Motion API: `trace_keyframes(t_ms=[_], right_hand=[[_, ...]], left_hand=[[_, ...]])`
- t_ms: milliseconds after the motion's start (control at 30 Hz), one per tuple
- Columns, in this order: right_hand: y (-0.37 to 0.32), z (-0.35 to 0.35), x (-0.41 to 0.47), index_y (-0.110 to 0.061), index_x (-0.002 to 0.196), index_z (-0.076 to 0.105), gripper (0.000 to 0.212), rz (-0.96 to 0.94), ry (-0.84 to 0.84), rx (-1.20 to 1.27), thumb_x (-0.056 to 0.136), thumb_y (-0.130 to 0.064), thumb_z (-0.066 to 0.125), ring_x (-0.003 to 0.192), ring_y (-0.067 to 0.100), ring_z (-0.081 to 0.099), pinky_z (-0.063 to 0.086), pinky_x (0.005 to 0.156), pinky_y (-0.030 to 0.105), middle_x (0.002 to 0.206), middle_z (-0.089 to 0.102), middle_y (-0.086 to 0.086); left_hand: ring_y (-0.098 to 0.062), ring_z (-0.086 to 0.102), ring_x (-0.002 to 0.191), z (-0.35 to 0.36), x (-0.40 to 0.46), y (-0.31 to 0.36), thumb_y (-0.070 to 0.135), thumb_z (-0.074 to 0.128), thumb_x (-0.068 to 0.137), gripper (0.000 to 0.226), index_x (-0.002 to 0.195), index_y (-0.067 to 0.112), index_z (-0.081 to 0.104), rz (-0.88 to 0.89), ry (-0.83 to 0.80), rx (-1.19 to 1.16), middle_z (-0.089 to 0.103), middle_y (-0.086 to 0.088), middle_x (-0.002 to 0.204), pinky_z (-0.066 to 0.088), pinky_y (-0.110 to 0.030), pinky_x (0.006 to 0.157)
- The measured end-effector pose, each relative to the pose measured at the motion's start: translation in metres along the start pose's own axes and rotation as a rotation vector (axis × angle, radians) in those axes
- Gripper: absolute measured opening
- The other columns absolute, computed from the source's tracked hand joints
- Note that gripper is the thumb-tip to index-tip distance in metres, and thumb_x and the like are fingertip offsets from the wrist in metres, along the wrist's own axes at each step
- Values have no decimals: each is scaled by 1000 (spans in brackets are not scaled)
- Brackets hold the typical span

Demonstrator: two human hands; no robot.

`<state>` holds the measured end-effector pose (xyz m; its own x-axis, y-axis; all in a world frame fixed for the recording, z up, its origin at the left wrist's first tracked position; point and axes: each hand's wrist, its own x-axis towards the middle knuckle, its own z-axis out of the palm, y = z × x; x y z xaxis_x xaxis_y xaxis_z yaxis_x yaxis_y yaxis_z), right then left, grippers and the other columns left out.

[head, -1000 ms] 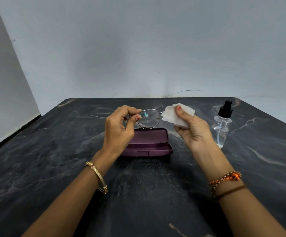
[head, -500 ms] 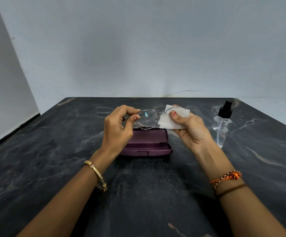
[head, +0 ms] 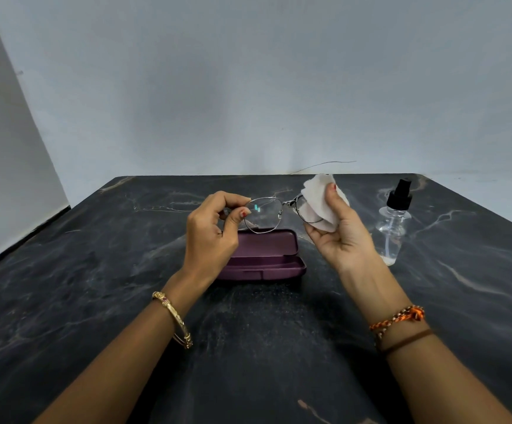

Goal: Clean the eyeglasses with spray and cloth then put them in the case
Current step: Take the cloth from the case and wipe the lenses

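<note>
Thin metal-rimmed eyeglasses (head: 264, 214) hang in the air above the table, held at their left end by my left hand (head: 215, 231) between thumb and fingers. My right hand (head: 340, 231) pinches a white cloth (head: 319, 200) around the right lens, thumb on the near side of the cloth. Below the glasses lies a purple eyeglass case (head: 267, 255), closed. A small clear spray bottle (head: 394, 224) with a black nozzle stands upright to the right of my right hand, untouched.
Everything rests on a dark marble-patterned table (head: 95, 301) whose far edge meets a pale wall (head: 248, 87). A wall corner runs along the table's left edge. Bangles and thread bracelets sit on my wrists.
My right hand has brought the cloth onto the right lens and folded it around the glass; earlier the cloth was held just beside the frame. The left hand has stayed in place.
</note>
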<state>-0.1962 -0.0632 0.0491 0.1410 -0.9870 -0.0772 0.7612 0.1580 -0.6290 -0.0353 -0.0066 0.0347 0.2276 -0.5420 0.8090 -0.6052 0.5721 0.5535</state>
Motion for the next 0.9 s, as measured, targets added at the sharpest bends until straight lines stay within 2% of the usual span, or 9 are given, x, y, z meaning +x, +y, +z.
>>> trace_keyframes(t_ms=[67,167,367,533,633,767,900], right_hand=[[3,1,0,-7,83,57,8,-19,-21,16,82,-14,62,55,17,69,58,54,27,57,71,3],[3,2,1,-6,84,58,3,-34,-68,-15,82,-6,60,70,19,67,58,59,28,66,71,5],[-9,-4,5,-3,87,60,15,-15,-244,-279,82,8,52,63,10,70,58,60,23,63,73,1],[-15,-9,4,-8,76,66,9,-144,-194,-511,73,0,65,61,6,69,55,54,18,60,72,-4],[-12,-8,4,-8,76,64,10,-157,-100,-467,75,2,65,60,8,68,57,54,19,59,71,-2],[-11,-4,4,-6,82,59,1,-172,-18,-310,83,-7,60,66,15,68,58,58,26,83,66,7],[-11,-2,4,-10,89,55,9,-122,-15,-57,90,-19,52,81,20,63,59,61,32,93,63,7]], left_hand=[[4,56,72,1,-2,0,-4,60,78,15,89,6,62,4,-10,-16,60,-2,78,44,-7,67],[8,56,75,0,-2,1,-2,60,78,20,92,13,59,-4,-27,-60,59,6,77,44,-5,68],[9,56,73,-6,6,-1,-1,61,78,23,92,17,59,-83,-82,-123,59,11,80,43,-5,69],[8,58,76,-10,9,-1,1,60,79,24,97,17,59,-89,-141,-107,60,11,84,45,-5,72],[9,56,74,-8,9,-1,-1,58,80,24,91,21,60,-129,-154,-138,60,11,83,45,-5,72],[10,56,73,-1,8,-2,-2,53,84,29,82,27,57,-222,-158,-249,59,10,82,47,-7,73],[12,57,70,0,10,-6,3,54,85,27,81,29,57,-270,7,-294,60,11,81,46,-5,67]])
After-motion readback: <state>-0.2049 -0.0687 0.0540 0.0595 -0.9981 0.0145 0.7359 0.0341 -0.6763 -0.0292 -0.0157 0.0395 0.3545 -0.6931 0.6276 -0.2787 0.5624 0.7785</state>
